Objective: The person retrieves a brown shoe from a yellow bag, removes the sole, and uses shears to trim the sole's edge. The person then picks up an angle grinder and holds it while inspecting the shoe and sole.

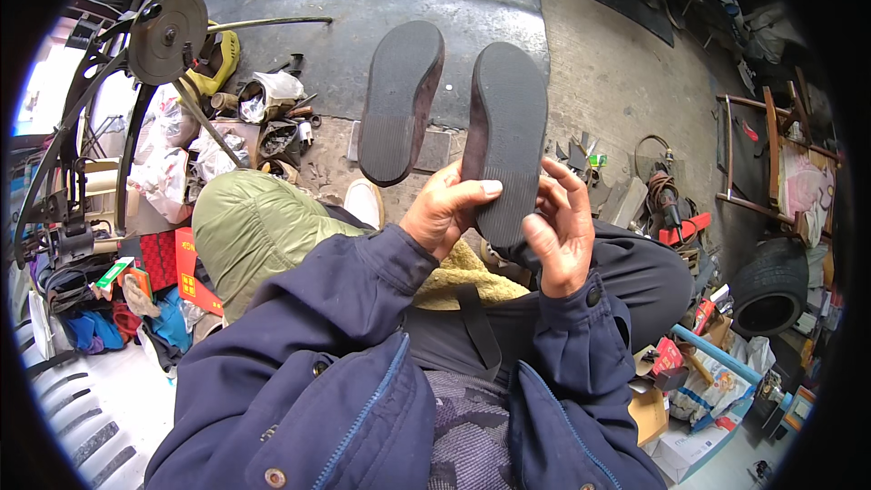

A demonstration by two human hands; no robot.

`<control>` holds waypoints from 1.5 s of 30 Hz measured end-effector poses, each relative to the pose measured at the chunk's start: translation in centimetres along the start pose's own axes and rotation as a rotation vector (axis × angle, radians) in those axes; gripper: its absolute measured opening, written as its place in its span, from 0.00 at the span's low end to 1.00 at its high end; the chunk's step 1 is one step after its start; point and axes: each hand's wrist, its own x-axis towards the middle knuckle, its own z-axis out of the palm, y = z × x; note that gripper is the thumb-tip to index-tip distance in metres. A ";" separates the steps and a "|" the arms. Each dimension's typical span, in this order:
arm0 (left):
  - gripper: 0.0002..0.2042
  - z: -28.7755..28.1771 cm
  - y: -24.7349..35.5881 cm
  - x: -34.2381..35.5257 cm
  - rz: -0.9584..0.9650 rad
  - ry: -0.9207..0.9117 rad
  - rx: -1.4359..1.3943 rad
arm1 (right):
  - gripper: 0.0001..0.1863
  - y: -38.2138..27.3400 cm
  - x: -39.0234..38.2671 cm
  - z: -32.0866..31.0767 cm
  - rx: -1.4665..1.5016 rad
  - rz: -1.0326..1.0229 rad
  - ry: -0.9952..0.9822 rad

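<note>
Two dark shoes are in front of me with their black soles facing up, ribbed at the heel, and brownish sides showing. My left hand (pixel 446 209) grips the heel end of the right-hand shoe (pixel 508 122), its thumb lying across the ribbed sole. Beside it, toe pointing away, is the other shoe (pixel 399 95); what holds that one up is hidden. My right hand (pixel 564 234) is at the right edge of the gripped shoe's heel, fingers apart and bent, thumb near the heel's lower end. Yellow fleecy cloth (pixel 467 277) shows below the hands.
At left stands a machine with a round metal disc (pixel 170 34), near plastic bags (pixel 163 168) and a red box (pixel 195 268). A black tyre (pixel 769 286), a wooden-framed chair (pixel 771 150) and an angle grinder (pixel 667 200) are at right. A dark mat (pixel 299 63) covers the floor ahead.
</note>
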 end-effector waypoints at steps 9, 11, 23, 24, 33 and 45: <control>0.16 -1.1 -0.1 0.0 -0.106 0.113 -0.110 | 0.51 0.3 0.5 -0.2 -0.041 0.214 -0.124; 0.17 -1.2 -0.1 0.0 -0.164 0.093 -0.093 | 0.46 0.5 0.5 -0.3 0.010 0.232 -0.113; 0.17 -1.6 -0.2 0.4 -0.224 0.108 -0.065 | 0.36 1.3 0.8 -1.0 0.006 0.323 -0.095; 0.17 -1.7 -0.3 0.4 -0.236 0.129 -0.065 | 0.36 1.4 0.8 -1.0 -0.002 0.325 -0.094; 0.18 -1.3 -0.3 0.5 -0.212 0.149 -0.031 | 0.36 1.5 0.8 -1.1 -0.015 0.314 -0.082; 0.18 -1.2 -0.4 0.4 -0.215 0.210 -0.016 | 0.36 1.8 0.8 -1.4 -0.072 0.324 -0.108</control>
